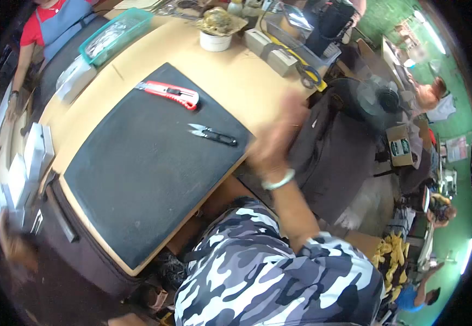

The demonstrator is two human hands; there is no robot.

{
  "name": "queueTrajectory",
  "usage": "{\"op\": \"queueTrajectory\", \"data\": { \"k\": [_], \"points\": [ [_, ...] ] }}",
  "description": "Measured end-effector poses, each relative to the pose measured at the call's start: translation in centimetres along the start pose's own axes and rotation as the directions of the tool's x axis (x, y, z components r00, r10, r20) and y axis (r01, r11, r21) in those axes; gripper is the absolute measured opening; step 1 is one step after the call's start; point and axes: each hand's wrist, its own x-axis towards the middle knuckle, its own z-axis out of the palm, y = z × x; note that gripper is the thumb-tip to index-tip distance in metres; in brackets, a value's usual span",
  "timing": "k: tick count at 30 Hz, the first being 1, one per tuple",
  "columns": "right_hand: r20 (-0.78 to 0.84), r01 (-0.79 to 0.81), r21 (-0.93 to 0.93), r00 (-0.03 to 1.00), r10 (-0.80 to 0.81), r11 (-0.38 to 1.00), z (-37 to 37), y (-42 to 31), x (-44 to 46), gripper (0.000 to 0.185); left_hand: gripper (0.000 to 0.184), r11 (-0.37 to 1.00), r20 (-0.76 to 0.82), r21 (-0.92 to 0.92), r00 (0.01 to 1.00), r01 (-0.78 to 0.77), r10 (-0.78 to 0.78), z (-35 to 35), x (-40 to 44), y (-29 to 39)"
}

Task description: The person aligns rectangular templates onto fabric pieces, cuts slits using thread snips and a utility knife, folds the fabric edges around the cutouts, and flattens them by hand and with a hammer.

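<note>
My right hand point(277, 138), blurred, hovers by the right edge of a black cutting mat point(132, 174), fingers stretched out and nothing visible in it. A pale band circles its wrist. Closest to it on the mat lies a pair of thread snips point(213, 134) with black handles, blades apart. Farther back rests a red and white utility knife point(171, 94), its blade end pointing left. At the bottom edge, a blurred piece of skin point(127, 321) may be my left hand; its fingers are not visible.
A hammer point(59, 209) lies along the table's left side by white boxes point(24, 168), where another blurred hand point(16, 247) shows. At the back stand a teal basket point(113, 35), a white tub point(215, 42), a grey block point(270, 52) and scissors point(309, 75). A person in red point(32, 32) stands across.
</note>
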Motion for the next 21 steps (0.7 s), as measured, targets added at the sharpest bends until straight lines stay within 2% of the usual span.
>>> {"op": "queueTrajectory", "data": {
  "k": [1,2,3,4,5,6,7,9,11,13,14,17,18,19,21],
  "points": [
    [-0.025,-0.147,-0.269,0.989,0.146,0.952,-2.0,6.1,-1.4,0.054,0.042,0.996,0.037,-0.084,0.999,-0.018,0.021,3.1,0.9,0.5],
    [-0.032,-0.254,-0.527,0.959,0.28,0.811,-4.1,10.5,-2.9,0.059,0.042,0.987,0.065,-0.157,0.997,-0.024,0.034,6.2,1.6,1.3],
    [0.047,-0.379,-0.774,0.764,0.643,0.507,-6.2,10.5,-1.8,0.062,0.042,0.978,0.095,-0.21,0.995,-0.006,0.027,9.3,2.0,2.3],
    [-0.108,-0.252,-0.934,0.875,0.472,0.253,-6.3,15.8,-6.1,0.077,0.042,0.97,0.113,-0.228,0.992,0.078,-0.053,12.1,2.2,3.8],
    [-0.069,-0.27,-0.922,0.819,0.57,0.276,-6.9,17.4,-7.4,0.073,0.043,0.967,0.14,-0.256,0.99,0.012,0.024,14.7,2.5,3.7],
    [-0.029,-0.295,-0.909,0.75,0.661,0.296,-7.3,18.4,-8.5,0.068,0.039,0.923,0.158,-0.377,0.987,0.077,-0.019,16.0,3.7,6.7],
    [0.014,-0.323,-0.894,0.673,0.739,0.311,-7.5,19.0,-9.3,0.064,0.039,0.924,0.147,-0.38,0.989,0.046,0.012,17.9,4.2,8.1],
    [0.016,-0.325,-0.893,0.67,0.742,0.312,-7.2,19.9,-10.3,0.067,0.038,0.89,0.211,-0.443,0.977,0.105,-0.011,19.5,5.4,12.3],
    [-0.016,-0.358,-0.875,0.694,0.72,0.325,-6.7,20.6,-10.5,0.067,0.04,0.883,0.278,-0.467,0.956,0.051,0.092,21.1,5.4,13.9],
    [-0.025,-0.394,-0.842,0.711,0.703,0.369,-6.3,20.1,-10.1,0.066,0.033,0.894,0.331,-0.447,0.93,0.008,0.157,21.9,4.9,15.5],
    [-0.016,-0.404,-0.828,0.709,0.705,0.387,-6.3,19.8,-9.7,0.062,0.02,0.9,0.384,-0.431,0.916,0.068,0.114,22.1,4.4,16.2],
    [-0.081,-0.538,-0.689,0.723,0.686,0.486,-6.8,22.3,-10.8,0.059,0.022,0.928,0.405,-0.368,0.888,-0.06,0.218,24.0,1.5,14.9],
    [-0.071,-0.531,-0.685,0.73,0.679,0.499,-7.5,22.8,-10.8,0.058,0.021,0.934,0.483,-0.353,0.866,0.059,0.128,23.6,0.8,15.3],
    [-0.055,-0.555,-0.622,0.735,0.676,0.552,-8.5,23.2,-10.7,0.055,0.021,0.93,0.466,-0.362,0.877,0.068,0.118,23.6,0.3,15.5],
    [-0.147,-0.689,-0.515,0.656,0.74,0.509,-10.0,24.0,-10.3,0.053,0.022,0.923,0.491,-0.366,0.867,0.121,0.081,23.1,0.5,16.1]
  ]
}}
